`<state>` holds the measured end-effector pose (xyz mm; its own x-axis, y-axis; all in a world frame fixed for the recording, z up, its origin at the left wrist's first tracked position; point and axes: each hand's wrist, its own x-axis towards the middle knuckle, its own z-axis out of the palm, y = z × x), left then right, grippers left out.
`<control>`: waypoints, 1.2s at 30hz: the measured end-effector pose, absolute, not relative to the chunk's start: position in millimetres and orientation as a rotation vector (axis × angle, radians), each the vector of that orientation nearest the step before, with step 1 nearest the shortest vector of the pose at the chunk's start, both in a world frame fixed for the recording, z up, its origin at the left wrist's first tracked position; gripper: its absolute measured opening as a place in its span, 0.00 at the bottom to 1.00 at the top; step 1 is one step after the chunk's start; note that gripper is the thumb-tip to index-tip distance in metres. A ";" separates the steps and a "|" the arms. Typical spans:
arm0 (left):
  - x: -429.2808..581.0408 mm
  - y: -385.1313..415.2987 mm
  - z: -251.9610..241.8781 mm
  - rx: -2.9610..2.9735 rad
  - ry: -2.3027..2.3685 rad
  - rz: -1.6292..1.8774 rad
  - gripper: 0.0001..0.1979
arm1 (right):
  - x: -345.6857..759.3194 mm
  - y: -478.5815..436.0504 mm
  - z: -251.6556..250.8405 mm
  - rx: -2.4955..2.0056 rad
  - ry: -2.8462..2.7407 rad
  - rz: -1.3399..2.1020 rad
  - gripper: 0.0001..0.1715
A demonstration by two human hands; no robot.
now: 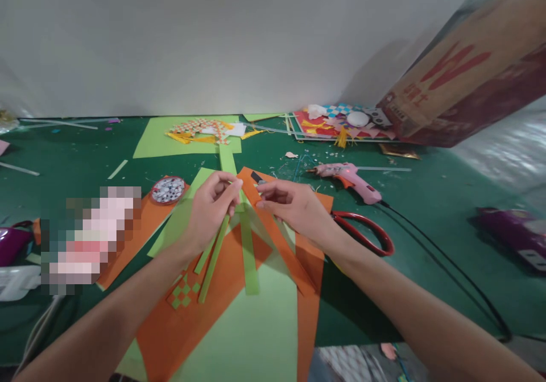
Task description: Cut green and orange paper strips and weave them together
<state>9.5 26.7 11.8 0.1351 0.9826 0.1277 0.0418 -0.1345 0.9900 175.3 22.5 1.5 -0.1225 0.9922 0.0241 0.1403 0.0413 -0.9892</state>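
Observation:
My left hand (216, 203) is closed in a pinch, fingertips at the upper end of an orange paper strip (279, 237). Narrow green paper strips (214, 260) come out from under its fingers and slant down. My right hand (292, 203) is closed too, its thumb and fingers pinching the orange strip's right edge. Beneath the hands, a wider green strip (249, 257) hangs straight down over sheets of orange paper (205, 319) and pale green paper (251, 336). A woven orange-and-green checkered piece (184, 291) lies below my left wrist. The fingers partly hide where the strips meet.
Red-handled scissors (371, 231) lie right of my right hand, partly under paper. Beyond them rests a pink glue gun (347, 177) with a trailing black cord. A round pin case (168, 190) sits left. Woven pieces with yellow tassels (200, 132) and a paper bag (464, 75) stand farther back.

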 end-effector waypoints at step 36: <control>10.0 28.4 9.6 1.421 1.098 1.118 0.15 | 174.8 18.1 5.6 -1.286 -1.693 0.923 0.12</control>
